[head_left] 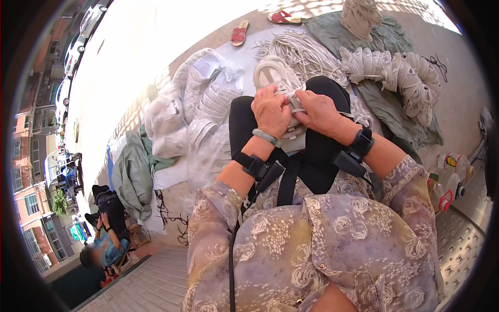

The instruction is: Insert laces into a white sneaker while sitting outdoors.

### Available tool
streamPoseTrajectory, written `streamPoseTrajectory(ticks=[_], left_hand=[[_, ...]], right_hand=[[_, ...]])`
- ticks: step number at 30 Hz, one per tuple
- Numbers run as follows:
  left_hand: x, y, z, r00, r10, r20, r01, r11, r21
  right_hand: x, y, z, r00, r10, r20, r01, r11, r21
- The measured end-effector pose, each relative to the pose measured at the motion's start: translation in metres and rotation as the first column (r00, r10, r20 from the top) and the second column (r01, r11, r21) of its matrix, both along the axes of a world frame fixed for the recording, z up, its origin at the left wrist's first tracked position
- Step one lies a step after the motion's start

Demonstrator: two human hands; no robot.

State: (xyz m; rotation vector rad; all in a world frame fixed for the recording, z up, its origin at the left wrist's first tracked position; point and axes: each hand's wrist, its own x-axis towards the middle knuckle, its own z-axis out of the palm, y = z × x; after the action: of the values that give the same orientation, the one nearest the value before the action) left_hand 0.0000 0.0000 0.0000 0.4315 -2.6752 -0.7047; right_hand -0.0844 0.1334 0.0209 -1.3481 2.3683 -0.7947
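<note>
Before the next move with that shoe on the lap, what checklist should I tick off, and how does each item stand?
1. Left hand on the white shoe: ok.
2. Right hand pinching the white lace: ok.
3. Shoe resting on the lap, toe pointing away: ok.
4. Loose laces pile close ahead: ok.
5. Lace passed through an eyelet: cannot tell, hidden by the hands.

White mesh sneaker (274, 78) rested on the black-trousered lap, toe pointed away, heel hidden under the hands, flat white lace (298, 109) ran across its upper near the tongue, pinched between the fingers, part of the shoe covered from view
</note>
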Motion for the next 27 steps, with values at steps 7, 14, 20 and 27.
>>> streamPoseTrajectory(ticks=[7, 14, 20, 27], left_hand=[[0.003, 0.008, 0.004, 0.993, 0.013, -0.119, -0.028, 0.992, -0.126], [-0.010, 0.012, 0.015, 0.980, -0.166, -0.109, 0.121, 0.934, -0.336], [-0.001, 0.010, 0.016, 0.982, -0.175, -0.072, 0.148, 0.947, -0.286], [0.101, -0.051, 0.053, 0.970, -0.128, 0.206, 0.199, 0.905, -0.375]], right_hand=[[0.001, -0.002, -0.011, 1.000, -0.014, -0.024, 0.012, 0.996, -0.089], [-0.023, 0.003, -0.030, 0.983, 0.137, 0.120, -0.092, 0.943, -0.320], [-0.011, 0.004, -0.009, 0.978, 0.052, 0.202, -0.006, 0.975, -0.222], [-0.013, 0.015, -0.017, 0.966, 0.026, 0.257, 0.034, 0.974, -0.226]])
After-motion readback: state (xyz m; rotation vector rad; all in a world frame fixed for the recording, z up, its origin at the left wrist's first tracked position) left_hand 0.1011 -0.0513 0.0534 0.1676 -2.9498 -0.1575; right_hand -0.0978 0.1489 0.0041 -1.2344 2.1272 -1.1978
